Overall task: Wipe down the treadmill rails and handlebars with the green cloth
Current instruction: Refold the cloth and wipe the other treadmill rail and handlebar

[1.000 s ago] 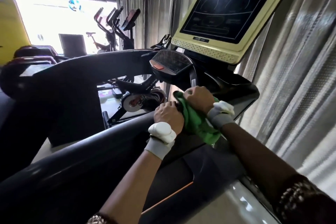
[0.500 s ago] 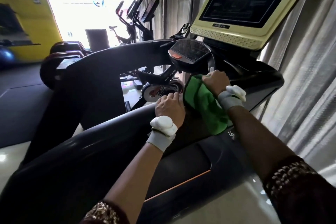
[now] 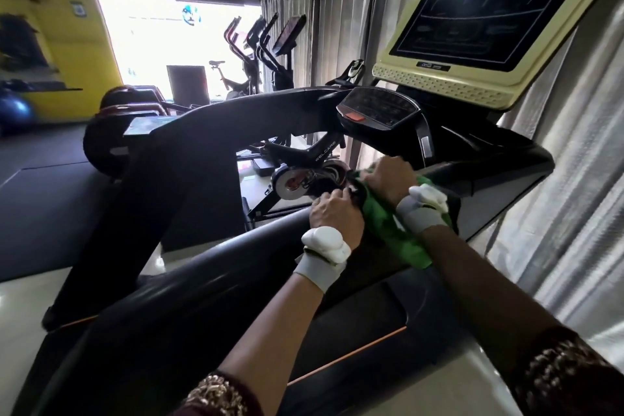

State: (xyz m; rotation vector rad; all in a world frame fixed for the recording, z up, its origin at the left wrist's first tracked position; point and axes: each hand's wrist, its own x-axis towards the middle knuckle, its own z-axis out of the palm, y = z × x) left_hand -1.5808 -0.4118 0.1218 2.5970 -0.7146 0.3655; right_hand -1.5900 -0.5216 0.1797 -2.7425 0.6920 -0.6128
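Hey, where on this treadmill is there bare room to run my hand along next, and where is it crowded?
Free: the long black side rail below the left hand, and the dark top handlebar left of the small black console. Crowded: the spot under that console, where the right hand grips the green cloth beside the left hand.

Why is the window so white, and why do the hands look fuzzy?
Head view: the bright doorway is overexposed, washing out to white, while the treadmill rail stays dark; the hands, left and right, and the green cloth are smeared by motion blur; the wide lens bends the curtains.
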